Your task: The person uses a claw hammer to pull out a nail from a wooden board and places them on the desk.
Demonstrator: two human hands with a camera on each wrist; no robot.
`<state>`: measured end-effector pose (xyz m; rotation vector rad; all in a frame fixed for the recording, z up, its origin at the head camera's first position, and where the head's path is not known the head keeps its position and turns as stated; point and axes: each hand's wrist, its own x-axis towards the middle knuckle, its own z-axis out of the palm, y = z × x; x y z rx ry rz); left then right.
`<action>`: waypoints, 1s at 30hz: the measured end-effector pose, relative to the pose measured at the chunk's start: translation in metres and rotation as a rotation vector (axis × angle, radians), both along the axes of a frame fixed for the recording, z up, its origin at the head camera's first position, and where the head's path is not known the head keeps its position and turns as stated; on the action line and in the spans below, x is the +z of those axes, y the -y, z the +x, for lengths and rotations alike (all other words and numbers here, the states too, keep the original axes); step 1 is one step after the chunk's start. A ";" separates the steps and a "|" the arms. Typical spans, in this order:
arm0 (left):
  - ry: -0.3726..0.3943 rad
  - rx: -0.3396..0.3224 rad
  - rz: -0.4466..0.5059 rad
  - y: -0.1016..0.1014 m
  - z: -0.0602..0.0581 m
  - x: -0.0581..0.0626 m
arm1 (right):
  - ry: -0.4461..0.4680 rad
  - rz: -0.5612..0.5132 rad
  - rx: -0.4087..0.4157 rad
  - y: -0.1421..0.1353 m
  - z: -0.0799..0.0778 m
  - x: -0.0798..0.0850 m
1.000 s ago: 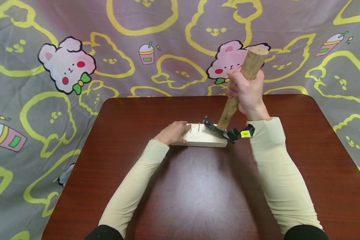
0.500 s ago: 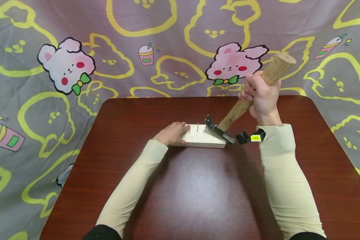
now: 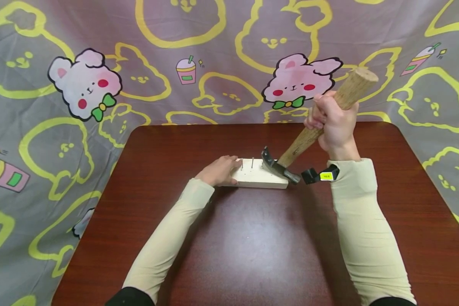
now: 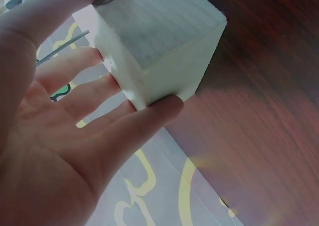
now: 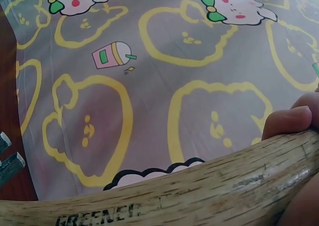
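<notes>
A pale wooden block (image 3: 252,178) lies on the table, with several nails (image 3: 252,162) standing in its top. My left hand (image 3: 219,169) holds the block's left end, thumb and fingers spread around it. In the left wrist view the block's end (image 4: 172,74) shows close up between thumb and fingers. My right hand (image 3: 335,123) grips the wooden handle of a claw hammer (image 3: 304,140), which leans to the right. The hammer's head overlaps the block's right part, claw pointing up and left, striking face to the lower right. The right wrist view shows the handle (image 5: 199,196) across the bottom.
A dark red-brown table (image 3: 248,246) with rounded far corners carries the block. Behind and beside it hangs a grey-pink cloth (image 3: 222,51) printed with cartoon figures. A small black device with a yellow label (image 3: 326,176) sits at my right wrist.
My right hand has swung the hammer handle to the right and the head has tilted with it, mostly within the first half second. The left hand and the block stay nearly still.
</notes>
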<state>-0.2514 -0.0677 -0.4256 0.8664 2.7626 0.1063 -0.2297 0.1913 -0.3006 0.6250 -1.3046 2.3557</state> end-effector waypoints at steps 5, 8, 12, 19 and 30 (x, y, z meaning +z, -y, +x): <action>0.005 0.007 0.011 0.001 0.000 -0.001 | -0.012 0.010 -0.001 0.000 0.000 -0.001; 0.001 0.003 0.014 0.001 0.000 -0.001 | -0.011 0.000 0.012 0.000 0.000 -0.002; 0.009 0.003 0.022 0.002 0.000 -0.002 | -0.011 -0.006 0.030 0.000 0.002 -0.002; 0.019 0.003 0.052 0.002 0.000 -0.002 | -0.012 -0.009 0.044 -0.001 0.005 -0.004; 0.002 -0.010 0.050 0.002 0.000 -0.001 | -0.054 -0.026 0.098 -0.001 0.011 -0.003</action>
